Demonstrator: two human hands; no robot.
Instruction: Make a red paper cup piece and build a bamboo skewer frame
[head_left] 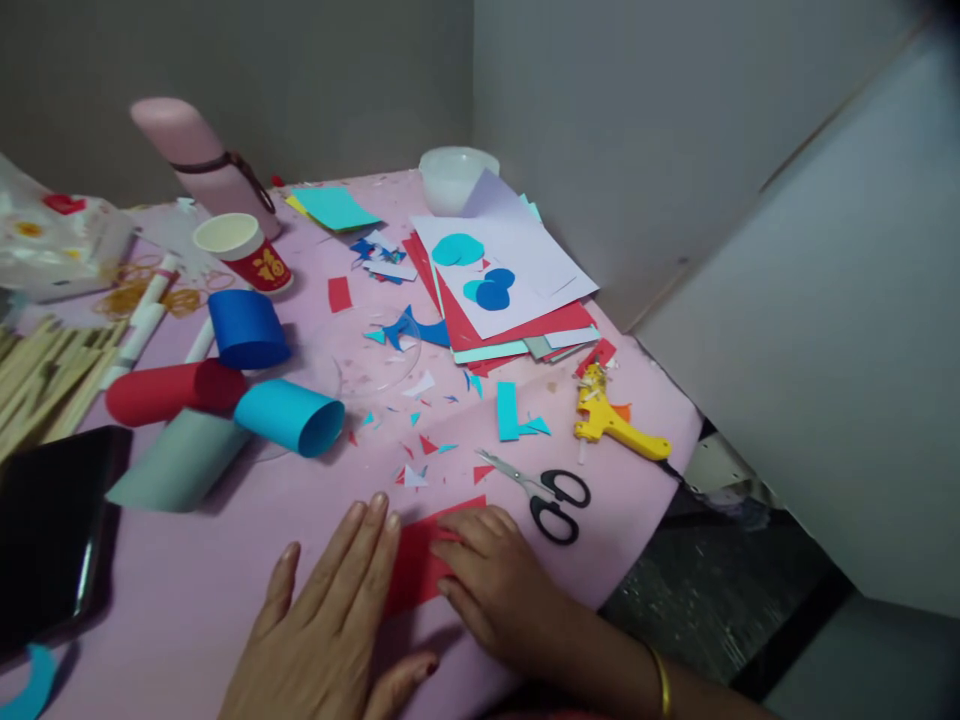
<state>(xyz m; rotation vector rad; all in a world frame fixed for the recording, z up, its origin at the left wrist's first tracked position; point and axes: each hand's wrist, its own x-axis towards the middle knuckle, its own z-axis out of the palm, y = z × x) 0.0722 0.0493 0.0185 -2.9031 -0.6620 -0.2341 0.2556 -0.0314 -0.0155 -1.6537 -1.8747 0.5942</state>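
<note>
A red paper piece lies on the pink-covered table between my hands. My left hand rests palm down over its left end, fingers stretched out flat, with the thumb out to the right. From the right, my right hand, a yellow bangle on its wrist, has its bent fingers and thumb on the paper's right part; the fingertips' undersides are hidden. Just beyond that hand lie scissors with black handles. Small red, blue and white paper scraps are scattered ahead of both hands.
Rolled paper tubes in blue, red, light blue and grey sit left, near a black phone. A yellow glue gun lies right. Behind are stacked papers, a paper cup and a pink bottle.
</note>
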